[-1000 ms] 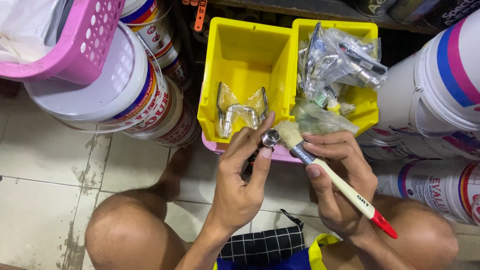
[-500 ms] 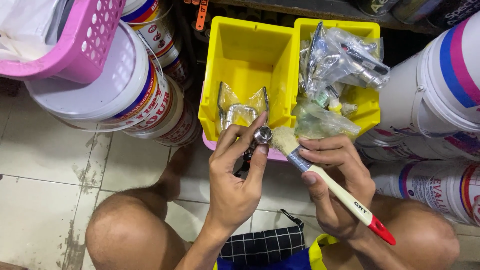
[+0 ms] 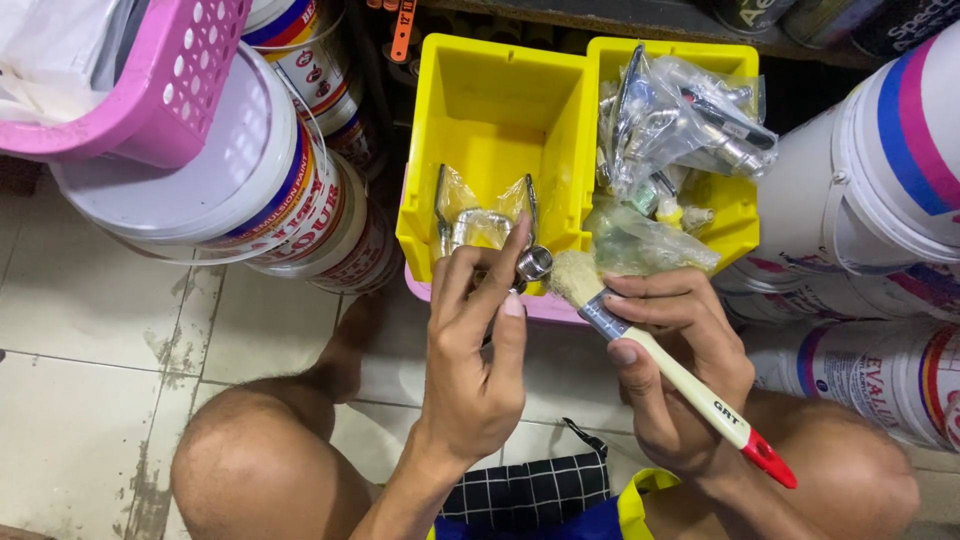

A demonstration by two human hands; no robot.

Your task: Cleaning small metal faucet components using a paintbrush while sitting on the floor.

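Note:
My left hand (image 3: 478,340) pinches a small chrome threaded fitting (image 3: 534,263) between thumb and fingers, just in front of the left yellow bin (image 3: 500,110). My right hand (image 3: 672,370) grips a paintbrush (image 3: 680,375) with a cream handle and red tip; its pale bristles (image 3: 574,277) touch the fitting. A bagged chrome part (image 3: 482,222) lies in the left bin. The right yellow bin (image 3: 735,215) is heaped with several chrome tap parts in clear plastic bags (image 3: 680,120).
White paint buckets stand at the left (image 3: 190,190) and right (image 3: 880,170). A pink plastic basket (image 3: 165,95) sits on the left bucket. My bare knees (image 3: 250,470) frame a tiled floor (image 3: 90,340). A checked cloth (image 3: 530,495) lies below.
My left hand has lifted and turned the fitting slightly toward the bin. The brush bristles have shifted up against the fitting.

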